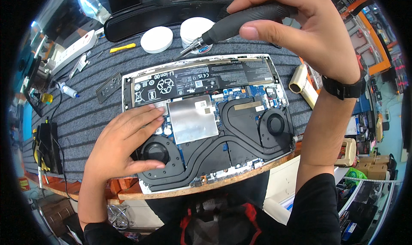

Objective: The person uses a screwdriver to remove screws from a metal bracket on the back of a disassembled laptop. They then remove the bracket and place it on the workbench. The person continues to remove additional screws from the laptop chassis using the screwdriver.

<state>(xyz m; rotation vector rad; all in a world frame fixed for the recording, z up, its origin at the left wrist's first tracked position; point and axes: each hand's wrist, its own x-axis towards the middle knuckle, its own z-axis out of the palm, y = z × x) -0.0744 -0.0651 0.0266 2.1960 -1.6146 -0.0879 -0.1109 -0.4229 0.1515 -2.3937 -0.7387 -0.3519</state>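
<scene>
An opened laptop (244, 135) lies on a grey ribbed mat, its inside facing up. A black battery (223, 78) fills its far part, with a silver metal cover (189, 120) nearer to me. Two black fans sit at the sides, a left fan (155, 152) and a right fan (275, 125), joined by dark heat pipes. My left hand (120, 142) rests on the laptop's left side with fingers stretched out. Closed around a thick black screwdriver (240, 24), my right hand (317, 34) holds it above the far edge, tip pointing down and left.
Beyond the laptop are a white round lid (156, 40), a white jar (197, 27) and a long black case (159, 19). A yellow pry tool (122, 48), a power strip (75, 52) and a small black panel (109, 88) lie left. A cream-coloured tube-like object (303, 84) lies right.
</scene>
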